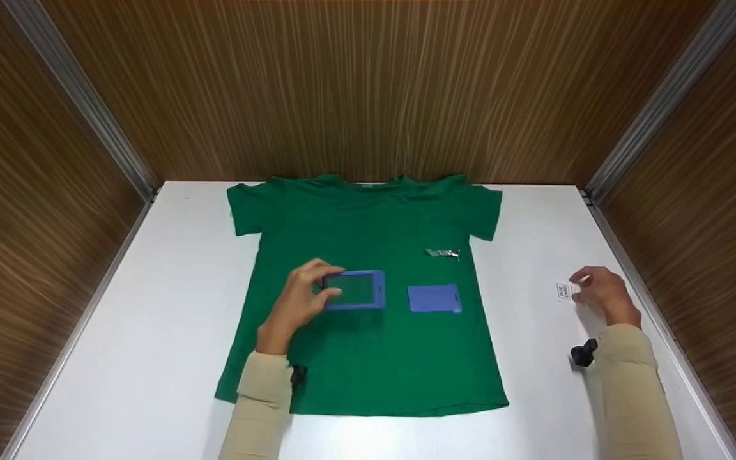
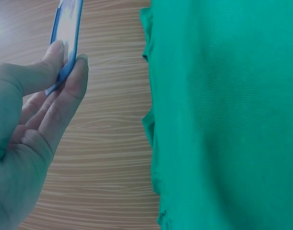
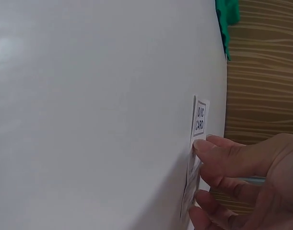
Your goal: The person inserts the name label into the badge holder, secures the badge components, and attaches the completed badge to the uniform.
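Observation:
My left hand point(image 1: 298, 297) pinches a blue-purple card holder frame point(image 1: 379, 291) with a clear window by its left end, thumb on one side and fingers on the other. In the left wrist view the card holder point(image 2: 75, 33) stands nearly edge-on above the fingertips. A flat blue-purple panel point(image 1: 435, 299) with a slot at one end lies on the shirt to its right. On the far right, my right hand point(image 1: 604, 295) pinches a white card point(image 1: 563, 291) at the tabletop. Print reading "ID/IC CARD" shows on the card point(image 3: 200, 117); the fingers partly cover it.
A green T-shirt point(image 1: 368, 358) lies spread over the white table point(image 1: 163, 319). A small shiny strip point(image 1: 443, 253) rests on the shirt's upper right. Wood-grain panels point(image 1: 368, 89) with metal corner rails rise at the back and both sides.

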The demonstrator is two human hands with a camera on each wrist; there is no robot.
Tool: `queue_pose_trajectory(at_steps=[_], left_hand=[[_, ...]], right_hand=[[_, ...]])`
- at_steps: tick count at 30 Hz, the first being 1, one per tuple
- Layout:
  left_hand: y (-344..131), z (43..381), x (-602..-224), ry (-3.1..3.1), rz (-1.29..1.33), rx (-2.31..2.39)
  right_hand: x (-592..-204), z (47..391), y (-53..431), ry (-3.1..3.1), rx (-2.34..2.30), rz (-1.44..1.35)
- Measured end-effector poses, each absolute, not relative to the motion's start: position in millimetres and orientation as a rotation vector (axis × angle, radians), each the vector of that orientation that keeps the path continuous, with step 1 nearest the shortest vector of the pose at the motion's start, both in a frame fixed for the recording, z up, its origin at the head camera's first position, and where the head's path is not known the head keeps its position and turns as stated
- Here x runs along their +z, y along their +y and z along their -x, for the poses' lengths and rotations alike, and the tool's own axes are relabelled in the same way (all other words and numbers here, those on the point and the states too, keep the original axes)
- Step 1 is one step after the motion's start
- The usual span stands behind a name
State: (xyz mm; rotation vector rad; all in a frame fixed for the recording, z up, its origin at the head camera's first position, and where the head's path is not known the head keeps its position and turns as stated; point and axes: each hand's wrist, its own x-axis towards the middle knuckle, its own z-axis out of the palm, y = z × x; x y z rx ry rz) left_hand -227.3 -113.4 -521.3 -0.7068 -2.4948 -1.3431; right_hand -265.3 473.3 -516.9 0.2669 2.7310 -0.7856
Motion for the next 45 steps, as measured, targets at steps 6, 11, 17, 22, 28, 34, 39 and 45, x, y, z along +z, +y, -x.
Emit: queue_pose_trajectory(at_steps=[6,11,17,22,28,34,39,45], left_hand=[[-113,228,-522,-2.499,0.707,-1.342],[-113,228,-523,-2.488,0.706,-1.352],[-112,229,-522,-2.499,0.693,-1.36],[-112,230,-521,-2.52,0.711,-1.341],[-113,231,-522,-2.519,0.716,-1.348],[-113,230,-523,-2.525,0.698,-1.332],[-113,229,-524,-2.528,0.687,-1.318],[-113,229,-524,-2.526,0.673,-1.315]], right_hand=[[-518,265,473,2.788,-0.705,-0.231],[-518,264,471,2.796,-0.721,-0.294],[-516,264,470,2.754,-0.795,-0.324],[-514,266,466,2.748,-0.845,-0.231],[-506,270,452,2.765,-0.833,-0.069],[-496,273,434,2.799,-0.848,0.012],[-493,274,420,2.851,-0.889,0.072],[-486,274,404,2.809,-0.946,0.058]])
